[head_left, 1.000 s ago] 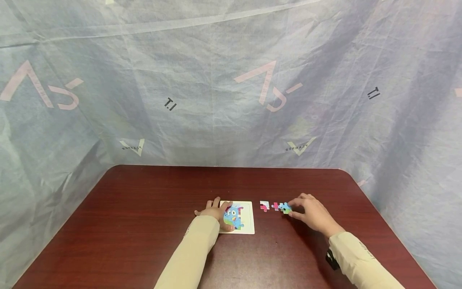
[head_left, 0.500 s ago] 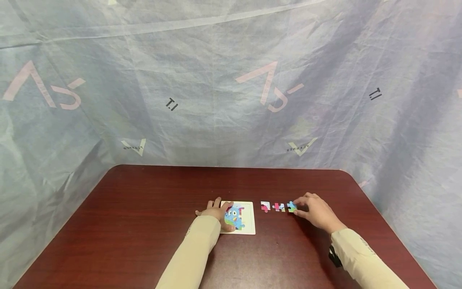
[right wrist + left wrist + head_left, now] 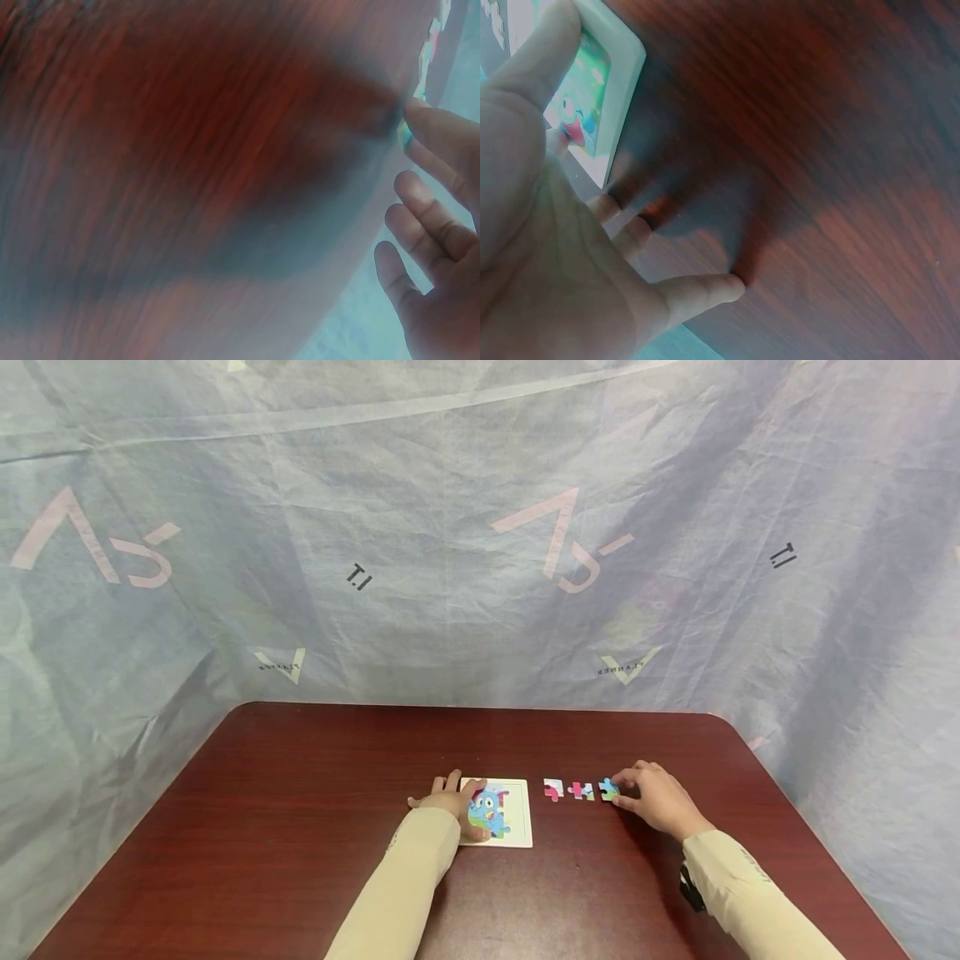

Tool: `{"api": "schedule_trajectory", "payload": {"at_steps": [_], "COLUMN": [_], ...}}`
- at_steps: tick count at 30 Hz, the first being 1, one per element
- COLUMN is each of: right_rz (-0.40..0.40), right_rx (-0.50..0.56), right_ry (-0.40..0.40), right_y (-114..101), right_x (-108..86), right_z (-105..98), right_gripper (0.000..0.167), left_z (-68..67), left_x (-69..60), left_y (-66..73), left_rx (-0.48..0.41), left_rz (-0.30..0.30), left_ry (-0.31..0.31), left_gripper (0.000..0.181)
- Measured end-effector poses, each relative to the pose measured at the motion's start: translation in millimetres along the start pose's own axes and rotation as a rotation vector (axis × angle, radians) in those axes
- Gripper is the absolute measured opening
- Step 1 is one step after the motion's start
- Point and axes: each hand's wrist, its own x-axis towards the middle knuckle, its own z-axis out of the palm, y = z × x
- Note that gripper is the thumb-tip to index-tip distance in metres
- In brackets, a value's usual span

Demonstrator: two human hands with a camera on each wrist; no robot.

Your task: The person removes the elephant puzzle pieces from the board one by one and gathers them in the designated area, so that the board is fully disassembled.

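Observation:
A white puzzle tray (image 3: pixel 519 820) lies on the table, its left part filled with joined pieces that show a blue cartoon animal (image 3: pixel 489 810). My left hand (image 3: pixel 446 805) rests over the tray's left side with fingers spread; thumb and forefinger reach across its frame, and the other fingertips touch the tabletop in the left wrist view. To the right, my right hand (image 3: pixel 657 797) pinches the right edge of a blue-and-green puzzle piece (image 3: pixel 607 789) between thumb and forefinger. Its remaining fingers (image 3: pixel 409 225) are loosely bent. The thumb partly hides that piece in the right wrist view.
Two loose pieces, a pink-and-white corner piece (image 3: pixel 552 789) and a pink-and-blue piece (image 3: pixel 581 791), lie in a row between tray and right hand. The dark red table (image 3: pixel 315 777) ends at a grey printed cloth (image 3: pixel 450 610) behind.
My right hand has slid the blue-and-green piece a little to the right, away from the pink-and-blue piece it overlapped. The left hand stays on the tray.

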Motion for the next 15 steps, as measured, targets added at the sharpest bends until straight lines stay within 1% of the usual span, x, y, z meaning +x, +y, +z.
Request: {"api": "schedule_trajectory", "payload": {"at_steps": [3, 4, 9, 11, 15], "right_rz": [0.006, 0.006, 0.009, 0.016, 0.031], "right_rx": [-0.004, -0.005, 0.002, 0.006, 0.012], "right_ry": [-0.001, -0.001, -0.015, -0.020, -0.021], "right_y": [1, 1, 1, 1, 1], "right_x": [-0.4, -0.5, -0.8, -0.9, -1.3], "right_z": [0, 0, 0, 0, 1], "right_gripper": [0.023, 0.023, 0.023, 0.024, 0.026], "left_z": [-2.1, -5.9, -18.6, -19.4, -18.5], "left_x": [-2.1, -7.3, -23.4, -25.4, -24.9], "left_y": [1.3, 4.1, 12.4, 13.4, 13.5], "left_rx": [-0.004, -0.008, -0.030, -0.028, -0.027], "left_rz": [-0.006, -0.008, -0.014, -0.011, -0.008], "left_ry": [-0.017, -0.021, -0.035, -0.031, -0.023], "left_gripper": [0.084, 0.083, 0.079, 0.077, 0.076]}}
